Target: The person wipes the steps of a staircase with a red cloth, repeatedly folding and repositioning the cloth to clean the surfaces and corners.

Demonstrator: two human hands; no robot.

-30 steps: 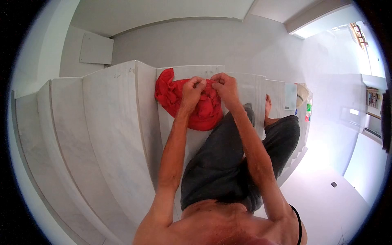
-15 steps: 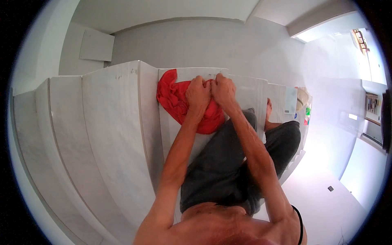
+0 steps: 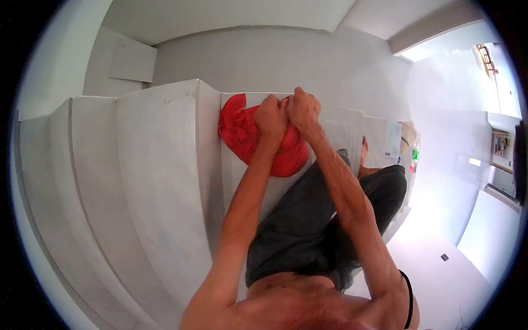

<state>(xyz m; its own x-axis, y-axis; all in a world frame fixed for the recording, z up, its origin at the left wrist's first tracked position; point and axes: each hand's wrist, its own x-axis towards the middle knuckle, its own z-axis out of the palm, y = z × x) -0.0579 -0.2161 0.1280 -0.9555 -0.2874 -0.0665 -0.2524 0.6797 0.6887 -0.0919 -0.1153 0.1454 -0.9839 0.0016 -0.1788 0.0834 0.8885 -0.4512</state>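
A crumpled red cloth (image 3: 240,132) lies on a pale stair step (image 3: 234,175) in front of me. My left hand (image 3: 271,117) is closed on its upper part, knuckles up. Right beside it, my right hand (image 3: 304,111) is also closed on the cloth, and a small bit of red shows between the two hands. The fingertips of both hands are mostly hidden under the knuckles. Below the hands the cloth spreads toward my knee.
Further pale steps (image 3: 159,165) rise on the left. My legs in dark trousers (image 3: 297,231) rest on the stairs. To the right are a bare foot (image 3: 364,148), a light flat panel (image 3: 393,138), a beige item (image 3: 407,136) and a small green-and-red packet (image 3: 414,158).
The whole view has shifted slightly. Both hands keep their closed grip on the red cloth and stay close together, with the right one slightly higher against the step's edge.
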